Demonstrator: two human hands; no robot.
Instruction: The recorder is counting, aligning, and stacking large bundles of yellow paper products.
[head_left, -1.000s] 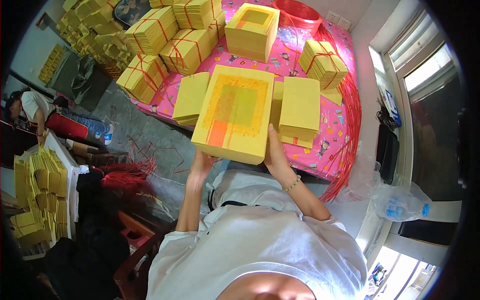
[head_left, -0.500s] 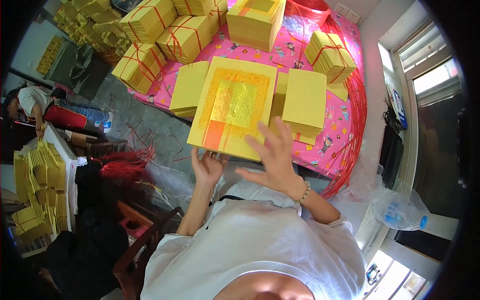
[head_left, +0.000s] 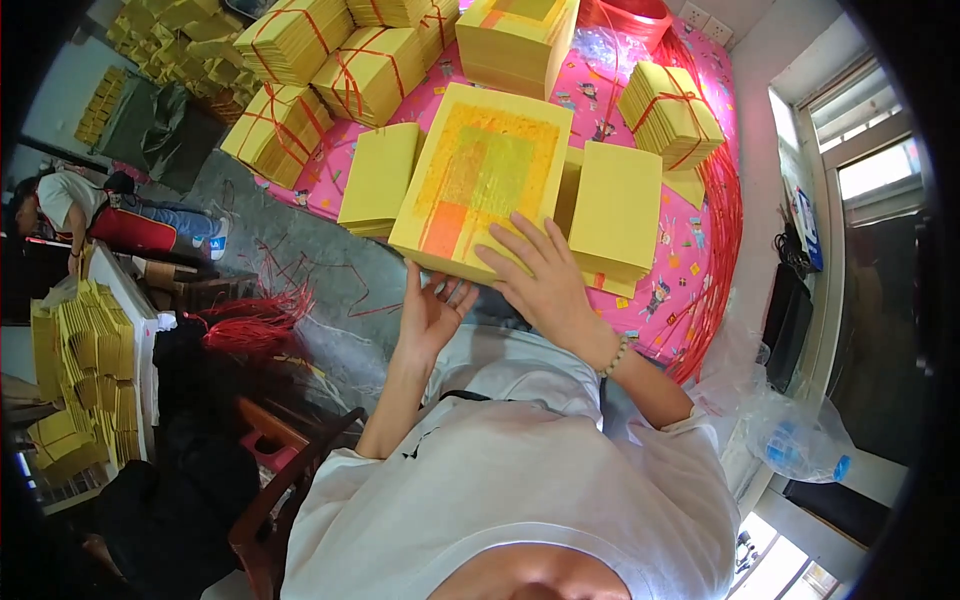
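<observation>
A thick stack of yellow paper sheets (head_left: 440, 165) lies in front of me at the table's near edge, its top sheet bearing a gold foil rectangle (head_left: 490, 170) and an orange-red patch. My right hand (head_left: 545, 290) rests flat on the near right part of this stack, fingers spread. Palm up, my left hand (head_left: 432, 318) touches the near edge from below, with its fingers apart; the fingertips are partly hidden. A plain yellow stack (head_left: 380, 180) sits just left of the foil-topped one. Another folded yellow stack (head_left: 615, 205) lies to its right.
Yellow bundles tied with red string (head_left: 370, 75) stand at the back left of the pink tablecloth (head_left: 640, 320). A tall foil-topped stack (head_left: 510, 60) is behind. Red strings (head_left: 720, 220) hang along the right edge. At far left a person (head_left: 75, 200) bends by another table.
My right hand has come down from above onto the top sheet. The foil-topped stack has shifted away from me and slightly right, with my left hand still at its near edge.
</observation>
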